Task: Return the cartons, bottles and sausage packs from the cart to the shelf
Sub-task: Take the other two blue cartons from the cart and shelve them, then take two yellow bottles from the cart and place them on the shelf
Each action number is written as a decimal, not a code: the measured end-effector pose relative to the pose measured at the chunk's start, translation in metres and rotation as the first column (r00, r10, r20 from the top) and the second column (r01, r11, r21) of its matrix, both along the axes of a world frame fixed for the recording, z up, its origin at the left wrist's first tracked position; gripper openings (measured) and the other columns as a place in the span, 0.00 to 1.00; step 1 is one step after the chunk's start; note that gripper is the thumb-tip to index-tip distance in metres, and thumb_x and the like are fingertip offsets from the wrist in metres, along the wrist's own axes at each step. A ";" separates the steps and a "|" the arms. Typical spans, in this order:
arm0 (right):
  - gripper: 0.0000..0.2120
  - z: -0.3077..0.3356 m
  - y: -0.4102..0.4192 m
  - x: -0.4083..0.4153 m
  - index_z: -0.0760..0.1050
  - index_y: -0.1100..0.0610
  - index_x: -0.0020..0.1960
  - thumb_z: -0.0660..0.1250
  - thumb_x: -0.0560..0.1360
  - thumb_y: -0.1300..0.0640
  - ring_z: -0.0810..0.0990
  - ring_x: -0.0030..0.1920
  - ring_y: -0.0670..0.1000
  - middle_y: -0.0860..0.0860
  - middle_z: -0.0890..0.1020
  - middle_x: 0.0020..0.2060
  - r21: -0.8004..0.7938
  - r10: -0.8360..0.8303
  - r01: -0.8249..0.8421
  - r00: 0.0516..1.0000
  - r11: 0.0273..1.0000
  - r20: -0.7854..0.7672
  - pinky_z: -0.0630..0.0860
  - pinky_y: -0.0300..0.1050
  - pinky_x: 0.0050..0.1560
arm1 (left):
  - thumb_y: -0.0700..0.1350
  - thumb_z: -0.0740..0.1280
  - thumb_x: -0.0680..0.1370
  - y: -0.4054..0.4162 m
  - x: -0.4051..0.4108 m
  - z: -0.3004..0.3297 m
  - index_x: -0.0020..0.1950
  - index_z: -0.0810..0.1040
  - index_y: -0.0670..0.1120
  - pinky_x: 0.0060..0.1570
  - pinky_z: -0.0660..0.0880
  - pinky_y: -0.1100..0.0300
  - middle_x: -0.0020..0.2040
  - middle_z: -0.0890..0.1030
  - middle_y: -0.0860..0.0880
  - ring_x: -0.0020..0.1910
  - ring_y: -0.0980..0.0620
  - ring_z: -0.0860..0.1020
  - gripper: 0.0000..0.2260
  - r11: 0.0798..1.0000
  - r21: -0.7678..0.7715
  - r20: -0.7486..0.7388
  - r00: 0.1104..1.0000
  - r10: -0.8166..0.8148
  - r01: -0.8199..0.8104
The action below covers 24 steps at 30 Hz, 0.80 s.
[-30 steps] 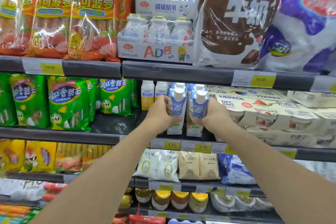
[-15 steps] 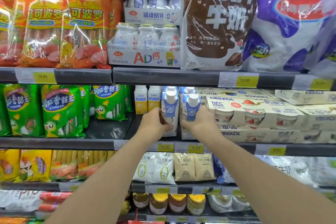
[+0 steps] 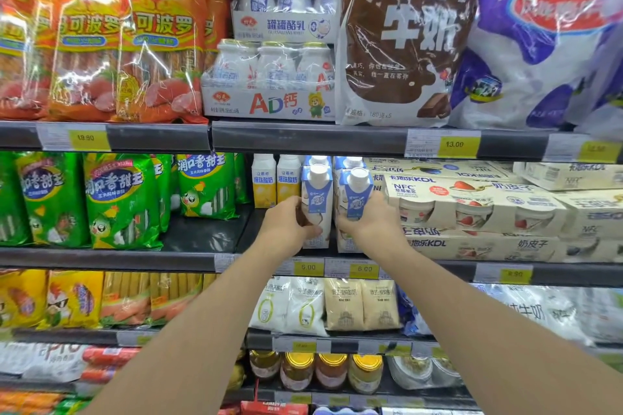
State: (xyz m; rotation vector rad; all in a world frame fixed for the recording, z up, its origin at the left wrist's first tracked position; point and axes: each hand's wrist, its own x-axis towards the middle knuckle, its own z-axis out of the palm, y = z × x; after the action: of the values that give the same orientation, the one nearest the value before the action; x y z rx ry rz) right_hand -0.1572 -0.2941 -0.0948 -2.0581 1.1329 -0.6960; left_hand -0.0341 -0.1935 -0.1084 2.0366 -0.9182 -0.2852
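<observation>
At the front edge of the middle shelf (image 3: 168,261), just above two yellow price tags (image 3: 308,268), both hands are closed on small cartons. The left hand (image 3: 290,229) wraps its fingers (image 3: 312,229) around the lower half of the left carton (image 3: 317,199), thumb side toward the camera. The right hand (image 3: 369,224) clasps the right carton (image 3: 355,195) from its right side, the palm covering the lower part. The two hands sit close together, with only a narrow gap between the cartons.

Each carton is upright, blue and white, with a slanted top and a round white cap; a picture of cut coconut shows low on the left one. Whether their bases rest on the shelf cannot be told, as the hands hide them. More cartons of the same kind stand directly behind them in two rows.

Left of this row stand two white and yellow bottles (image 3: 276,178), set farther back on the shelf. Beyond them, toward the left end of the shelf, green sausage packs (image 3: 118,199) stand upright, with a bare stretch of shelf in front of the rearmost pack. To the right of the cartons, cream yogurt multipacks (image 3: 472,205) are stacked in layers up against the right carton. The shelf above carries orange sausage packs (image 3: 158,44), shrink-wrapped bottle packs (image 3: 269,77) and a brown milk bag (image 3: 404,37).
</observation>
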 end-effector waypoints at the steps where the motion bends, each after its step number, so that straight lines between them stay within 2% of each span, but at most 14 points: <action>1: 0.24 0.001 0.001 -0.001 0.68 0.58 0.58 0.74 0.71 0.48 0.81 0.47 0.54 0.54 0.80 0.48 0.003 0.005 -0.004 1.000 1.000 -0.001 0.82 0.53 0.48 | 0.44 0.78 0.71 0.000 0.000 0.000 0.58 0.78 0.48 0.41 0.71 0.66 0.53 0.82 0.52 0.50 0.53 0.79 0.17 1.000 0.000 -0.001 1.000 0.001 -0.001; 6: 0.22 0.003 0.008 -0.015 0.68 0.59 0.57 0.73 0.74 0.47 0.79 0.46 0.54 0.53 0.79 0.47 0.023 0.064 -0.063 0.998 0.998 -0.025 0.75 0.47 0.40 | 0.47 0.79 0.70 0.007 -0.005 0.000 0.61 0.74 0.47 0.50 0.76 0.59 0.55 0.82 0.52 0.51 0.53 0.79 0.23 0.999 0.045 -0.037 0.999 -0.005 0.007; 8: 0.18 0.005 0.011 -0.023 0.72 0.59 0.52 0.72 0.75 0.47 0.79 0.42 0.52 0.53 0.80 0.42 -0.006 0.093 -0.094 0.994 0.996 -0.049 0.74 0.44 0.34 | 0.50 0.78 0.71 0.017 -0.007 0.002 0.64 0.72 0.46 0.52 0.76 0.57 0.57 0.80 0.51 0.54 0.52 0.79 0.26 0.998 0.068 -0.014 1.000 -0.005 0.006; 10: 0.14 0.008 0.014 -0.034 0.75 0.56 0.43 0.71 0.76 0.46 0.78 0.37 0.48 0.50 0.80 0.37 -0.046 0.118 -0.121 0.991 0.992 -0.070 0.73 0.40 0.32 | 0.55 0.74 0.74 0.030 -0.011 0.010 0.65 0.72 0.45 0.51 0.72 0.58 0.59 0.78 0.50 0.56 0.51 0.77 0.25 0.988 0.154 0.097 0.995 -0.019 0.004; 12: 0.14 0.014 0.016 -0.046 0.75 0.51 0.37 0.69 0.77 0.44 0.76 0.36 0.45 0.46 0.79 0.34 -0.120 0.120 -0.133 0.987 0.984 -0.108 0.71 0.36 0.32 | 0.58 0.69 0.77 0.041 -0.018 0.018 0.60 0.76 0.46 0.48 0.72 0.59 0.56 0.78 0.50 0.53 0.52 0.76 0.19 0.966 0.258 0.238 0.967 -0.097 0.033; 13: 0.15 0.016 0.017 -0.054 0.77 0.51 0.38 0.68 0.77 0.43 0.77 0.36 0.45 0.46 0.80 0.34 -0.166 0.109 -0.133 0.984 0.977 -0.143 0.72 0.36 0.34 | 0.58 0.67 0.78 0.045 -0.023 0.022 0.57 0.77 0.47 0.47 0.74 0.59 0.54 0.79 0.50 0.51 0.53 0.77 0.17 0.953 0.295 0.270 0.950 -0.154 0.071; 15: 0.16 0.019 0.014 -0.070 0.82 0.54 0.45 0.66 0.77 0.41 0.81 0.42 0.48 0.48 0.83 0.39 -0.256 0.040 -0.095 0.977 0.962 -0.210 0.78 0.44 0.42 | 0.58 0.66 0.79 0.046 -0.041 0.027 0.55 0.78 0.48 0.46 0.75 0.60 0.50 0.80 0.52 0.48 0.54 0.77 0.14 0.917 0.350 0.267 0.917 -0.295 0.193; 17: 0.17 0.019 0.007 -0.092 0.82 0.53 0.49 0.65 0.77 0.41 0.81 0.48 0.51 0.49 0.84 0.44 -0.305 -0.034 -0.048 0.965 0.951 -0.259 0.80 0.50 0.50 | 0.57 0.65 0.80 0.037 -0.066 0.029 0.57 0.77 0.48 0.47 0.76 0.60 0.51 0.80 0.52 0.49 0.54 0.78 0.14 0.851 0.404 0.268 0.846 -0.461 0.336; 19: 0.17 0.018 0.000 -0.121 0.82 0.52 0.51 0.64 0.76 0.40 0.81 0.49 0.52 0.49 0.84 0.45 -0.344 -0.098 -0.023 0.939 0.939 -0.330 0.79 0.52 0.51 | 0.57 0.63 0.80 0.020 -0.095 0.026 0.65 0.74 0.47 0.55 0.76 0.56 0.58 0.79 0.50 0.54 0.51 0.77 0.18 0.766 0.459 0.299 0.734 -0.610 0.450; 22: 0.17 0.010 -0.008 -0.174 0.80 0.52 0.57 0.65 0.76 0.42 0.80 0.54 0.53 0.50 0.83 0.52 -0.390 -0.158 -0.004 0.910 0.921 -0.384 0.78 0.52 0.55 | 0.57 0.62 0.81 -0.014 -0.138 0.018 0.74 0.66 0.46 0.65 0.71 0.52 0.69 0.71 0.47 0.66 0.47 0.71 0.25 0.664 0.524 0.375 0.556 -0.742 0.534; 24: 0.21 -0.001 -0.014 -0.214 0.75 0.53 0.65 0.66 0.77 0.42 0.76 0.61 0.55 0.52 0.79 0.60 -0.431 -0.199 -0.038 0.847 0.902 -0.492 0.75 0.51 0.59 | 0.57 0.62 0.81 -0.036 -0.166 0.011 0.75 0.64 0.44 0.66 0.69 0.50 0.71 0.68 0.44 0.69 0.44 0.68 0.27 0.624 0.563 0.435 0.447 -0.781 0.542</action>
State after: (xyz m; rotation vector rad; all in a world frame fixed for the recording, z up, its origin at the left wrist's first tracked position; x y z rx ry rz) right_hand -0.3716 -0.3081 -0.0959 -2.7001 1.4796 -0.4473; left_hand -0.1998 -0.2294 -0.0977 1.9788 -2.3194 -0.1498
